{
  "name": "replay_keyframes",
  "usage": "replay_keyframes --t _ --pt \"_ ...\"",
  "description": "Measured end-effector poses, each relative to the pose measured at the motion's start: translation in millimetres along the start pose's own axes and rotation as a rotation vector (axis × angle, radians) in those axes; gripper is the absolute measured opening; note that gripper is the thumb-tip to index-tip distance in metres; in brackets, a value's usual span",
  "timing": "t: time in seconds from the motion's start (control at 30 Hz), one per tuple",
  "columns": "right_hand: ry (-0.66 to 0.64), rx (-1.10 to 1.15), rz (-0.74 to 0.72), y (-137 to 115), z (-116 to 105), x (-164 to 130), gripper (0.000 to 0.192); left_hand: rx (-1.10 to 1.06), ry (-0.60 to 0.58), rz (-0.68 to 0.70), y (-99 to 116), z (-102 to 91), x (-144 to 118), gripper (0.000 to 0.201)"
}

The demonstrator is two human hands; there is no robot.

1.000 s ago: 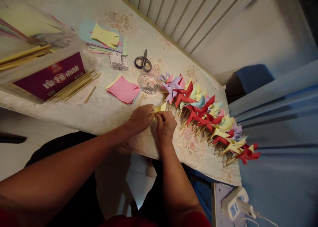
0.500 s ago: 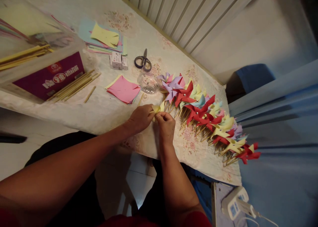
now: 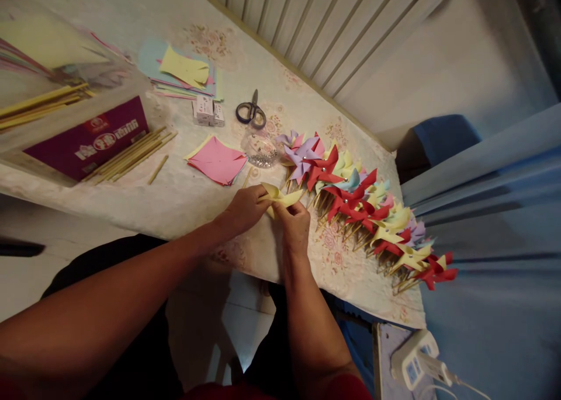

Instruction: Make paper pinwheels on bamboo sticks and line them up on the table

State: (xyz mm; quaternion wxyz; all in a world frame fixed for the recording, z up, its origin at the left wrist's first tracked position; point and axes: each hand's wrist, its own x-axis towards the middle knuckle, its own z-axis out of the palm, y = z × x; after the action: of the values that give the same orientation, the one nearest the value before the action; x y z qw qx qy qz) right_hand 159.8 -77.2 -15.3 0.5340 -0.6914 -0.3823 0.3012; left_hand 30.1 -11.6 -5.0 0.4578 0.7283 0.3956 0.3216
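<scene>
head view, floral tablecloth, blue curtain, left hand and right hand pinching yellow paper

You are working in dim, uneven light, a warm cast lying over the desk and cooler tones sitting on the curtain. Your hands are throwing a soft shadow onto the desk below them. The floor is showing dark shadows and a small bright reflection, while your trousers are sinking into near-black. The beads are glinting faintly. You are getting soft detail: lettering on the label is blurring, and the yellow paper is lacking crispness. The wide lens is stretching your forearms, and the upper-right corner is falling into darkness.
</scene>
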Motion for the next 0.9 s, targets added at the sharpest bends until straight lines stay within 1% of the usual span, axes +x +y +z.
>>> replay_keyframes --t 0.13,0.23,0.33,0.53,0.73,0.9 --pt "-0.031 0.051 0.01 0.6 1.7 -1.1 0.027 0.005 0.012 0.004 0.0 -0.5 -1.1 0.014" --pt "-0.029 0.061 0.015 1.3 2.0 -1.1 0.027 0.012 0.039 -0.047 0.4 -0.5 -1.5 0.011" --pt "-0.044 0.074 0.012 2.1 1.5 -0.6 0.028 -0.033 0.062 -0.08 -0.1 -0.1 -1.1 0.007" --pt "-0.072 0.107 0.033 5.0 -0.7 1.6 0.029 -0.11 -0.002 -0.099 -4.4 0.5 0.8 0.015" --pt "-0.128 0.232 0.076 9.1 -1.1 4.4 0.026 -0.121 -0.02 -0.081 -2.4 -0.3 -0.2 0.013" --pt "-0.162 0.305 0.115 7.9 -1.6 5.6 0.024 -0.104 -0.041 -0.069 -0.5 -1.5 -1.2 0.01"
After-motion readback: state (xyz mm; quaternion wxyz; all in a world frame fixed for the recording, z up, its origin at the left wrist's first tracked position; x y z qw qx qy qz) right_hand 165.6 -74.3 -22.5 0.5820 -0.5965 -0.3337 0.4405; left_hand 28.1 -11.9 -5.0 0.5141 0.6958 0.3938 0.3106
